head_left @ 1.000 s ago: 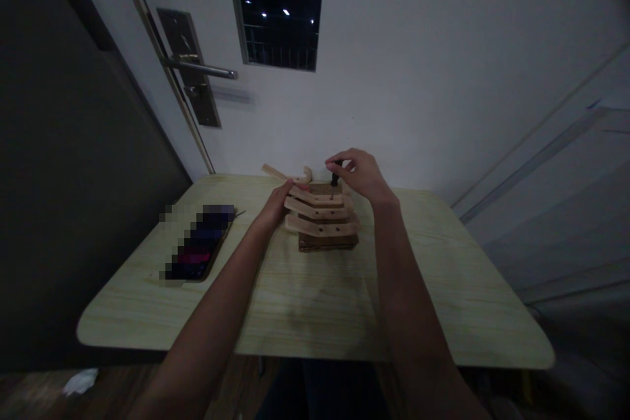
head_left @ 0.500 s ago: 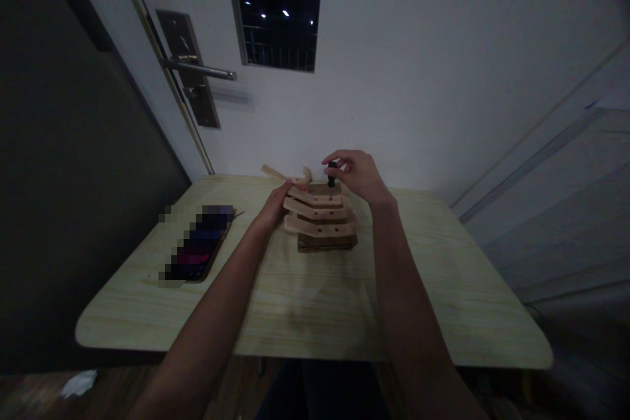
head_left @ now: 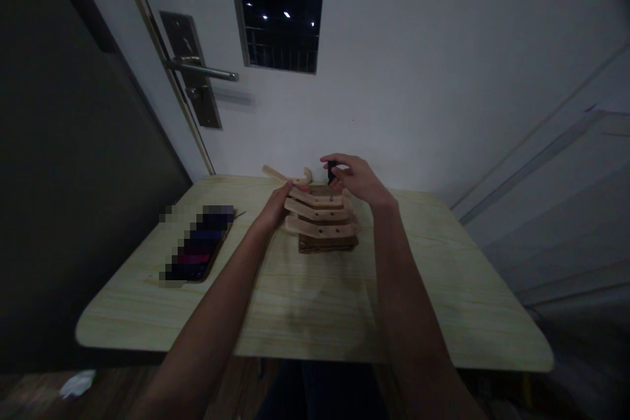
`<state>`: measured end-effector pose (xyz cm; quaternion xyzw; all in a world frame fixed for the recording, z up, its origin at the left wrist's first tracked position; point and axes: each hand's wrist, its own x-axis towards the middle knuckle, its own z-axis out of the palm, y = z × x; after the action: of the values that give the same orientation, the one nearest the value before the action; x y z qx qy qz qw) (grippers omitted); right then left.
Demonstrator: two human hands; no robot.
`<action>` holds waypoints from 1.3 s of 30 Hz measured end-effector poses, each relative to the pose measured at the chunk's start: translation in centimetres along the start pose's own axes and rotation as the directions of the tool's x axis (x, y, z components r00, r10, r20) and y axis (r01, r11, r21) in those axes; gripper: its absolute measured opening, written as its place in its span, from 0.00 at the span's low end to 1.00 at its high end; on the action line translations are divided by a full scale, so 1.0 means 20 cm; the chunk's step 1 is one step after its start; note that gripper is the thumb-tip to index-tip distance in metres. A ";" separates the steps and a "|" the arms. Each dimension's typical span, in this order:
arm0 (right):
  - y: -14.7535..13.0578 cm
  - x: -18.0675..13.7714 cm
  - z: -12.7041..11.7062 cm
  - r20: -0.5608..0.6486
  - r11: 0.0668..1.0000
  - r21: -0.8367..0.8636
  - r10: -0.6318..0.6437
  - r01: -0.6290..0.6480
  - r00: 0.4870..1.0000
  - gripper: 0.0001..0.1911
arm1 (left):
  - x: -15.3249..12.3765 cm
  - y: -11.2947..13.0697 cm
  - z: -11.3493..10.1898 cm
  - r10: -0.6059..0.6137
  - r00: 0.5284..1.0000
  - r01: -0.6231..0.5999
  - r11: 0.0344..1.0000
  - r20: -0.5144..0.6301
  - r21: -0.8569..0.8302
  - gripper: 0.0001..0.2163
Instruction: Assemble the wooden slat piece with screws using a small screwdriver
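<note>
Several pale wooden hooks [head_left: 322, 231], bent and drilled with holes, lie one behind another across a brown slatted wooden board [head_left: 327, 245]. My right hand [head_left: 358, 178] is closed around the black handle of a small screwdriver [head_left: 331, 172], upright over the rear hook of the row; its tip meets that hook near a hole. At the left ends of the hooks, my left hand [head_left: 276, 208] grips the rear one, its fingers partly hidden behind the wood. Another pale wooden hook [head_left: 295, 180] rests at the back, behind the board.
A phone [head_left: 201, 246], blurred out in part, lies on the left of the light wood-grain table [head_left: 305, 315], with a thin pointed object [head_left: 240, 214] beside it. Behind the table rises a white door with a metal handle [head_left: 207, 71] and a dark window [head_left: 280, 10].
The fingers of my right hand have shifted around the screwdriver handle, covering its lower part more. My left hand and the hooks stay in place; the view has moved slightly.
</note>
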<state>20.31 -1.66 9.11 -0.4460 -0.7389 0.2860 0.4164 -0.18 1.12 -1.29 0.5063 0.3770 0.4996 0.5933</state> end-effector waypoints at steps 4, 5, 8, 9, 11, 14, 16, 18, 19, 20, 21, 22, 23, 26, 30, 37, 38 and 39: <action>-0.01 0.01 -0.02 -0.082 0.991 -0.133 -0.027 0.016 0.996 0.14 | 0.00 0.00 0.00 0.001 1.000 -0.001 1.000 -0.005 0.015 0.27; -0.01 0.01 -0.02 -0.112 0.981 -0.189 -0.057 0.035 0.992 0.15 | 0.00 0.01 0.00 0.005 1.000 -0.005 1.000 -0.006 0.019 0.26; -0.02 0.01 -0.03 -0.160 0.952 -0.294 -0.131 0.080 0.978 0.16 | -0.01 0.02 0.01 0.011 1.000 -0.010 1.000 -0.007 0.029 0.26; -0.02 0.02 -0.03 -0.157 0.948 -0.307 -0.140 0.087 0.977 0.13 | -0.01 0.02 0.01 0.013 1.000 -0.013 0.999 -0.006 0.030 0.27; -0.01 0.02 -0.03 -0.140 0.943 -0.319 -0.145 0.093 0.979 0.06 | -0.02 0.03 0.01 0.018 1.000 -0.018 0.999 -0.005 0.031 0.27; 0.01 0.02 -0.02 -0.129 0.945 -0.307 -0.157 0.111 0.979 0.08 | -0.02 0.03 0.02 0.019 1.000 -0.019 0.999 -0.011 0.037 0.27; 0.02 0.02 -0.02 -0.106 0.948 -0.290 -0.168 0.131 0.980 0.15 | -0.02 0.03 0.02 0.011 1.000 -0.011 1.000 -0.016 0.024 0.26; 0.03 0.01 -0.02 -0.068 0.948 -0.282 -0.175 0.149 0.982 0.20 | -0.02 0.04 0.02 0.001 1.000 -0.001 1.000 -0.009 0.002 0.26; 0.02 0.01 -0.02 -0.056 0.946 -0.286 -0.175 0.152 0.983 0.20 | -0.02 0.04 0.02 -0.004 1.000 0.004 1.000 -0.003 -0.006 0.26; 0.02 0.00 -0.03 -0.053 0.944 -0.295 -0.173 0.150 0.983 0.20 | -0.03 0.04 0.02 -0.007 1.000 0.007 1.000 0.000 -0.009 0.26; 0.01 0.00 -0.03 -0.058 0.940 -0.309 -0.169 0.144 0.984 0.19 | -0.03 0.04 0.02 -0.009 1.000 0.009 1.000 0.001 -0.008 0.26; 0.00 0.00 -0.03 -0.065 0.936 -0.325 -0.164 0.135 0.984 0.19 | -0.03 0.05 0.02 -0.011 1.000 0.011 1.000 0.001 -0.006 0.26; 0.00 0.00 -0.03 -0.070 0.932 -0.340 -0.160 0.127 0.985 0.19 | -0.03 0.05 0.02 -0.012 1.000 0.012 1.000 -0.001 -0.006 0.26; -0.01 0.01 -0.04 -0.058 0.920 -0.367 -0.170 0.137 0.984 0.17 | -0.03 0.05 0.02 -0.016 1.000 0.016 1.000 0.009 -0.007 0.26; 0.01 0.02 -0.03 -0.044 0.936 -0.314 -0.179 0.157 0.983 0.09 | -0.03 0.04 0.02 -0.015 1.000 0.015 1.000 0.001 -0.011 0.27; 0.04 0.01 -0.03 -0.029 0.973 -0.227 -0.040 0.032 0.999 0.19 | -0.02 0.03 0.01 -0.014 1.000 0.015 0.999 0.007 -0.033 0.27; 0.04 0.01 -0.02 -0.015 0.977 -0.213 -0.019 0.015 1.000 0.22 | -0.02 0.03 0.01 -0.014 1.000 0.014 1.000 0.009 -0.028 0.27; 0.04 0.01 -0.02 -0.001 0.979 -0.202 -0.002 0.001 1.000 0.25 | -0.02 0.03 0.01 -0.012 1.000 0.012 1.000 0.008 -0.020 0.27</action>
<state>20.94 -1.10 8.81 -0.4856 -0.7643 0.2088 0.3694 -0.18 0.67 -0.72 0.5000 0.3726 0.4978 0.6028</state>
